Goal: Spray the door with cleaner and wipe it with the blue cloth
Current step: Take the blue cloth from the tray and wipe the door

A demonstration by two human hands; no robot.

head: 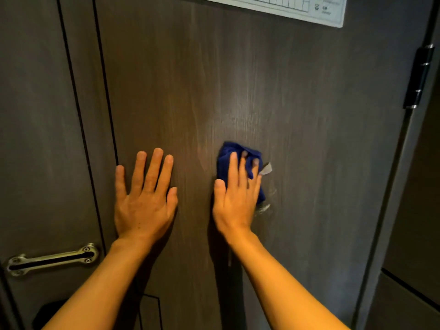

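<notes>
A dark wood-grain door (238,91) fills the view. My right hand (235,196) presses a crumpled blue cloth (228,153) flat against the door at mid height; a small grey tag (266,169) sticks out on the cloth's right. Wet, shiny smears (264,207) show on the door just right of that hand. My left hand (145,198) lies flat on the door with fingers spread, holding nothing, a hand's width left of the cloth. No spray bottle is in view.
A metal door guard latch (52,259) sits at the lower left on the door's edge panel. A black hinge (420,75) is on the right edge. A white printed notice (285,8) hangs at the top of the door.
</notes>
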